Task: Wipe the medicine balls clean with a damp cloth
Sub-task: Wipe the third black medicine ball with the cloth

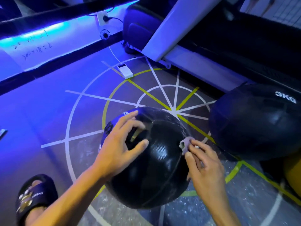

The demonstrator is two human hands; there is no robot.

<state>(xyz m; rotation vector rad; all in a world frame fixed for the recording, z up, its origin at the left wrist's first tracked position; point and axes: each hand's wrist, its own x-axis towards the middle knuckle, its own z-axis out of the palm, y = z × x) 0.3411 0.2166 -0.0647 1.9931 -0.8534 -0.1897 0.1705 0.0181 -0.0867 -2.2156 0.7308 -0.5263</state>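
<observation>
A black medicine ball [156,168] sits on the floor in front of me, its surface glossy. My left hand [120,144] rests on the ball's upper left side with fingers spread. My right hand [205,163] pinches a small grey cloth [184,144] and holds it against the ball's right side. A second black medicine ball [254,121], marked 3KG, lies to the right, apart from the first.
The floor carries white and yellow taped lines and circles [174,110]. A white power bank [125,71] with a cable lies farther back. A treadmill frame [171,30] stands at the back right. My sandalled foot [32,198] is at lower left. A yellow object [293,175] shows at the right edge.
</observation>
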